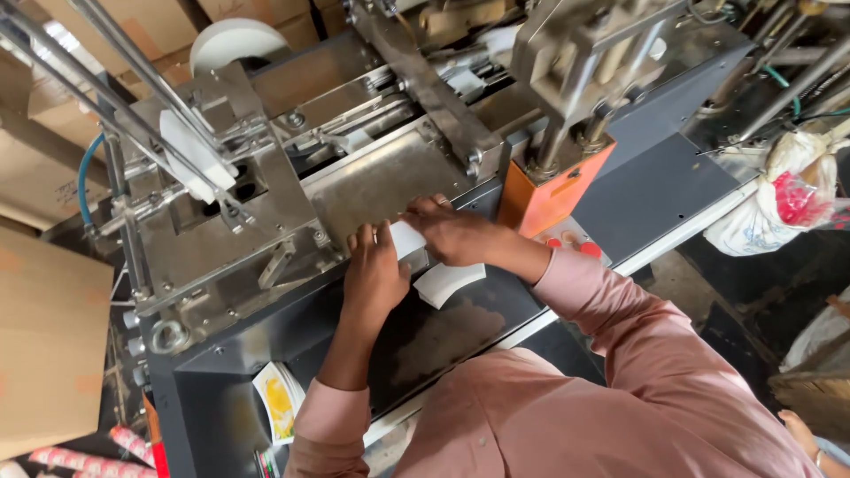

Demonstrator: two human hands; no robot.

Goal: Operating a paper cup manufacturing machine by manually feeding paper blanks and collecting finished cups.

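Note:
My left hand (374, 274) and my right hand (453, 235) meet at the front edge of a steel machine bed (381, 181). Between them they hold a stack of white curved paper blanks (407, 237), pressed from both sides. A second white blank (449, 282) lies on the dark grey machine table (443, 332) just below my right wrist. Both sleeves are pink.
An orange control box (553, 195) with red buttons (574, 245) stands right of my hands. A white paper roll (235, 42) sits at the back. Printed yellow cards (279, 403) lean at the machine's lower left. Cardboard boxes (49, 341) stand left; a white plastic bag (784, 199) right.

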